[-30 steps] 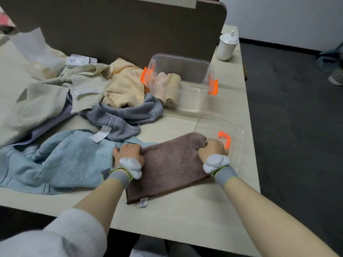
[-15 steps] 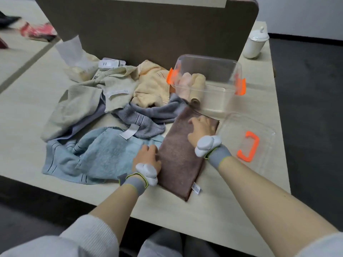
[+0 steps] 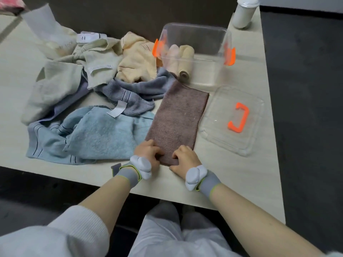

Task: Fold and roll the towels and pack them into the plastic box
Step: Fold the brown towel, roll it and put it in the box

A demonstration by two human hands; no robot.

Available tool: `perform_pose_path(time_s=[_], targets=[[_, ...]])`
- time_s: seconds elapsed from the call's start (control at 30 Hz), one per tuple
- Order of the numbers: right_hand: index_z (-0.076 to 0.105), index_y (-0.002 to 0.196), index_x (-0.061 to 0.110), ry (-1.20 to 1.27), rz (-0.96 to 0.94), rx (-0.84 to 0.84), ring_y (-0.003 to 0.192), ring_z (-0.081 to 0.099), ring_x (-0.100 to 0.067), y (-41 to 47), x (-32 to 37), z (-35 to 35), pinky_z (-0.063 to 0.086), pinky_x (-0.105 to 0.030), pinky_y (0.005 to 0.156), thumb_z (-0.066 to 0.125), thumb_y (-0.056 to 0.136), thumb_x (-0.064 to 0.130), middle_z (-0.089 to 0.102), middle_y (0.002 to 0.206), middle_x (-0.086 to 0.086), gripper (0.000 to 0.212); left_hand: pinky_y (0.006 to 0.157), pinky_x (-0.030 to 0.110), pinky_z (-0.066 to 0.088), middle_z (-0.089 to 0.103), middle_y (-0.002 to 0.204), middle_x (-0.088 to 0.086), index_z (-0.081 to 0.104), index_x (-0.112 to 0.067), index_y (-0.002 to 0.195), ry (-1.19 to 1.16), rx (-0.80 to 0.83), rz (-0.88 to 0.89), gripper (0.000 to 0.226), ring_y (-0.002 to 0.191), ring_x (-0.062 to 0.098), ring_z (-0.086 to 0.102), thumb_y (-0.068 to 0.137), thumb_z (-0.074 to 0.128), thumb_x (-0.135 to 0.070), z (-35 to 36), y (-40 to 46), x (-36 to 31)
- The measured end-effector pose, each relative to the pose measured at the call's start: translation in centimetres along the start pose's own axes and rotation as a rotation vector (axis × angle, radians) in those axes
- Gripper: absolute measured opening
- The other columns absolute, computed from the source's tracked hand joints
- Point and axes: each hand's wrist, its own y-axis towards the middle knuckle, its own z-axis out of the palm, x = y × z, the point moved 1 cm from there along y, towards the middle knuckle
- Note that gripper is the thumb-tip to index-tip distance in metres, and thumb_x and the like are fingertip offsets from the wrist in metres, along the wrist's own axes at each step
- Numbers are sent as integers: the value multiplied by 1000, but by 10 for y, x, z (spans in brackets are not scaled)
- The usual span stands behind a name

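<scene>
**Brown towel turned, ready to roll**

I've swung the folded brown towel (image 3: pixel 178 123) lengthwise on the counter (image 3: pixel 232 175), beside the plastic box (image 3: pixel 193 52). My left hand (image 3: pixel 148 152) and right hand (image 3: pixel 185 157) curl fingers onto its near edge, gripping it — rolling looks next.

A grey elastic wristband edged in yellow-green (image 3: pixel 130 174) wraps the left wrist, carrying a white, rounded plastic pod in two lobes (image 3: pixel 142 165) on its upper side — a loose grey strap end sticks out to the left. The right wrist wears a matching grey band with the same yellow-green trim (image 3: pixel 208 183) and a like white lobed pod (image 3: pixel 194 175). Both forearms are bare. A white ribbed knit sleeve (image 3: pixel 78 227) is pushed up the left arm, and pale, whitish trousers (image 3: pixel 167 234) cover the legs.
</scene>
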Motion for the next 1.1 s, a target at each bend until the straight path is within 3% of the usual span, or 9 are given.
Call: perform_pose_path(time_s=[0.17,0.23,0.33,0.47,0.7,0.8,0.87,0.97,1.1], targets=[[66,70,0,-78,-20,-134,82,64,-33,-1,-4,-2,51,-33,67,62,66,2,64,84,-18,6,86,22,32,52,118,2,64,-30,117,141,40,72,40,113,23,45,80,50,-35,3,1,-12],[59,69,10,-59,-4,-73,102,56,-30,1,-7,-12,41,-33,81,52,84,6,61,103,-17,16,88,26,34,51,119,2,61,-31,120,193,24,97,35,114,22,44,86,55,-25,4,3,-15],[28,54,22,55,109,8,88,46,-25,3,-19,-25,33,-30,65,52,86,12,52,84,-9,41,92,29,33,54,120,0,59,-30,123,192,47,112,39,115,23,43,88,42,-30,4,5,-22],[39,74,18,121,157,8,85,40,-18,-1,-21,-27,31,-25,71,58,80,17,47,92,-1,20,97,29,36,58,124,2,58,-26,126,140,113,106,52,119,24,46,85,28,-28,-2,10,-30],[61,109,10,-10,105,79,120,44,-28,-1,-22,-25,35,-32,98,48,92,18,48,125,-15,23,91,21,39,66,116,10,66,-9,111,-207,22,-16,31,113,26,57,88,49,1,-8,16,-24],[52,57,10,49,191,92,89,43,-30,4,-25,-28,35,-28,76,46,90,12,49,82,-17,34,86,24,39,66,104,10,66,-3,97,-269,-25,-7,22,109,29,57,85,51,7,-7,23,-21],[38,49,13,66,226,79,83,40,-26,5,-24,-31,30,-28,71,44,90,11,43,70,-16,42,76,24,34,54,80,-7,63,-10,85,-216,-64,30,20,103,31,57,82,53,7,-5,25,-21],[61,91,14,58,194,34,108,52,-32,8,-25,-29,40,-33,87,45,95,14,56,115,-19,17,72,26,32,47,77,-6,68,0,83,-157,-131,69,26,100,32,56,80,43,-5,-2,23,-21],[53,93,20,90,136,-39,111,53,-28,12,-29,-27,40,-33,89,49,91,7,52,121,-13,14,85,29,37,61,89,5,75,-7,91,28,20,180,56,111,27,51,58,32,-18,-6,25,-22]])
